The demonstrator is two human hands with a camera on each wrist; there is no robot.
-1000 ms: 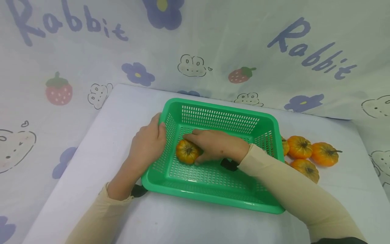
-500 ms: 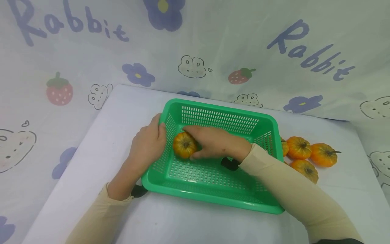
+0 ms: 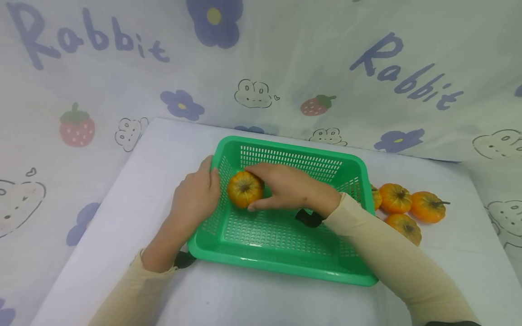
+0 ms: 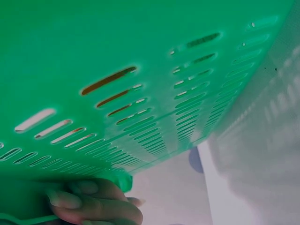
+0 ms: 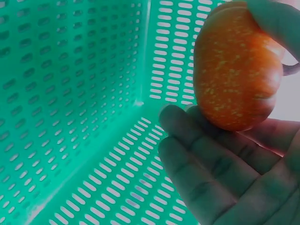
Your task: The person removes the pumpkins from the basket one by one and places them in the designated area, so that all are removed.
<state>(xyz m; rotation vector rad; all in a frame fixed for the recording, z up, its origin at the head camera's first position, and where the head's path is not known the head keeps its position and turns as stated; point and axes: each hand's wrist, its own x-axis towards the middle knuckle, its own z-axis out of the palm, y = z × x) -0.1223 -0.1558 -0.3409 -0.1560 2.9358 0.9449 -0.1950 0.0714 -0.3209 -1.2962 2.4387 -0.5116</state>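
Observation:
A small orange pumpkin (image 3: pixel 245 189) is held by my right hand (image 3: pixel 285 186), raised off the floor of a green plastic basket (image 3: pixel 281 270). The right wrist view shows the pumpkin (image 5: pixel 236 70) between the thumb and the fingers, over the slotted floor. My left hand (image 3: pixel 196 192) grips the basket's left rim, with the thumb along the top. In the left wrist view its fingertips (image 4: pixel 65 199) curl under the rim outside the slotted wall. Orange shows through some slots of that wall.
Several more pumpkins (image 3: pixel 428 207) lie on the white table (image 3: pixel 456 262) just right of the basket, some partly hidden by its rim. A printed cloth (image 3: pixel 285 59) with rabbits, flowers and strawberries hangs behind the table.
My right hand has lifted the pumpkin off the basket floor and shifted it a little to the left and back. The left hand stays on the rim.

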